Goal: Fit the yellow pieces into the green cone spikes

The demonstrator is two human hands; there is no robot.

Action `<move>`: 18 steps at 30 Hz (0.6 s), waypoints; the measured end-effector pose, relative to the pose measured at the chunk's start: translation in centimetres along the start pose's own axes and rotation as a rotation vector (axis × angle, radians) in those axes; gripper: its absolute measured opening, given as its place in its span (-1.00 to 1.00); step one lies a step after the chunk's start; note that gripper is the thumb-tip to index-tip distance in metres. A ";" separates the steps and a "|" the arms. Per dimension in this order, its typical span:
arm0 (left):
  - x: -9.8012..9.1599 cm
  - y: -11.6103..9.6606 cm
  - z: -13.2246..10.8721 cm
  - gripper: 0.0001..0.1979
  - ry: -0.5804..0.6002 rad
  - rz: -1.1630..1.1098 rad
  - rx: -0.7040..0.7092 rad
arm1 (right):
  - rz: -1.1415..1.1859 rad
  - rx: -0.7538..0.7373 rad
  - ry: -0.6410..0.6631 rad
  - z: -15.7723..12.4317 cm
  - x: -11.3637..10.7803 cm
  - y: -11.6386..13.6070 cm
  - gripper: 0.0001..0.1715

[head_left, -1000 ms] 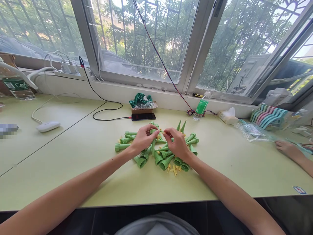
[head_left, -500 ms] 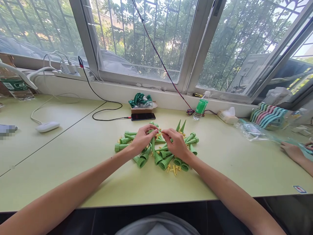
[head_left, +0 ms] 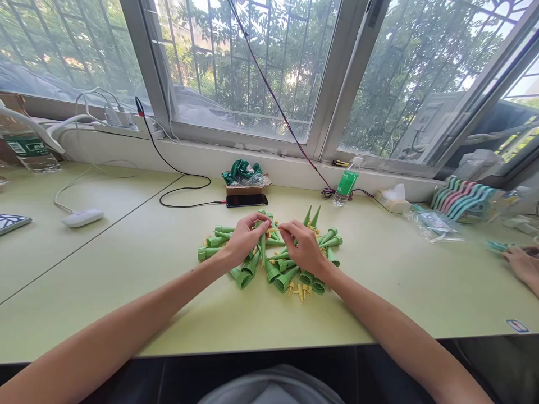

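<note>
Co-worker's hand (head_left: 523,265) has slid toward 3 o'clock; left hand's (head_left: 246,237) fingers clamp a cone (head_left: 263,248), tip toward 6 o'clock; right hand's (head_left: 304,242) fingertips pinch a nozzle (head_left: 273,230).

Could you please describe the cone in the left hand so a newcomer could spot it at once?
On the pale table below the windows, find the pile of green cones. Over it, the left hand holds one tapered cone. Unlike its neighbours on the table, this one is hand-held, narrow tip pointing down in the picture.
</note>
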State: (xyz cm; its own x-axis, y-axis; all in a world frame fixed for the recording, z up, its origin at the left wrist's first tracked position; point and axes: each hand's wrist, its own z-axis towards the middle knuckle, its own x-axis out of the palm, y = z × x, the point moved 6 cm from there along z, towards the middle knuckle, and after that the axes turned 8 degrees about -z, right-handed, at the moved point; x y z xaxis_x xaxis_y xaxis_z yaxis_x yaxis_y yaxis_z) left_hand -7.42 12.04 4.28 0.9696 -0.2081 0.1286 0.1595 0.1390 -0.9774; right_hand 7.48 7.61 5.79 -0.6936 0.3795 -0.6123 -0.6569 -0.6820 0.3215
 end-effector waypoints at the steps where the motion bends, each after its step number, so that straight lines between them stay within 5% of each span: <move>1: 0.0 0.1 0.0 -0.63 0.008 -0.013 -0.005 | 0.005 -0.004 0.003 0.0 0.0 0.1 -0.80; 18: 0.4 0.5 -0.2 -0.64 0.070 -0.027 -0.017 | 0.040 -0.041 0.014 0.0 0.5 -0.1 -0.80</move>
State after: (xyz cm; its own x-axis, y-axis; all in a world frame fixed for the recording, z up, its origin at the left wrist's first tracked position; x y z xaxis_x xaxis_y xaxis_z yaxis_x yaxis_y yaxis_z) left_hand -6.99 11.86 3.81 0.9496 -0.2789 0.1432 0.1813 0.1160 -0.9766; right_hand 7.21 7.85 5.49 -0.7144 0.3429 -0.6099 -0.6163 -0.7212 0.3164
